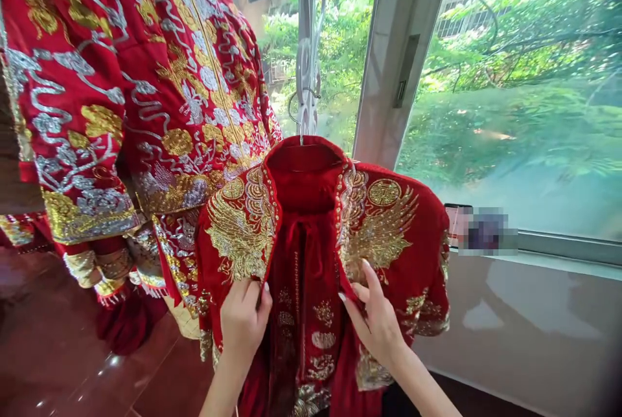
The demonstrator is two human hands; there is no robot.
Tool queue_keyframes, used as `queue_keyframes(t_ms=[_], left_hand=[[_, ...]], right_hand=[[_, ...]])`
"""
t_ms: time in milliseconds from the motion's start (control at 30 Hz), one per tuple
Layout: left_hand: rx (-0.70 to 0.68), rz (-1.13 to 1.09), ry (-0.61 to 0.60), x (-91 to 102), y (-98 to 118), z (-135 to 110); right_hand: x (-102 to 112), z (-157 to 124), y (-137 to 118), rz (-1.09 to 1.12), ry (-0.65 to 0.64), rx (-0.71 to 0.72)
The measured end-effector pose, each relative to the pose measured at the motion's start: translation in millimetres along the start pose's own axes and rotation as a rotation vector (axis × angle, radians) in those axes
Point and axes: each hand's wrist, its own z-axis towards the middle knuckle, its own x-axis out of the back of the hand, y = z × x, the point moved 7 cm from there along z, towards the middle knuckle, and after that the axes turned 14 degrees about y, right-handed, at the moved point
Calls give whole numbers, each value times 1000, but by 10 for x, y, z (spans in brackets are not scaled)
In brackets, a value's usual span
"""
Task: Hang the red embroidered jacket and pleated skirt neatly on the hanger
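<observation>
A red embroidered jacket (pixel 422 223) with gold wing patterns and beaded front edges hangs on a wire hanger (pixel 300 120) in front of me. Its front is parted, showing a dark red garment (pixel 286 300) with gold motifs inside. My left hand (pixel 243 313) is closed on the jacket's left front edge, thumb against the trim. On the opposite edge, my right hand (pixel 374 320) pinches the cloth between thumb and fingers, with the index finger raised over the gold embroidery.
Other red garments (pixel 194 74) with gold and silver embroidery hang close on the left. Behind the jacket is a window frame (pixel 393 48) with greenery outside. A phone (pixel 459 223) rests on the sill at right. Dark reddish floor tiles (pixel 87 352) show lower left.
</observation>
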Motion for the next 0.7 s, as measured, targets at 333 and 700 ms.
queue_keyframes(t_ms=[333, 700], left_hand=[[298, -783, -171, -630, 541, -90], [204, 194, 13, -533, 130, -755]], right_hand=[[-411, 41, -374, 508, -128, -245], [-487, -465, 104, -85, 326, -239]])
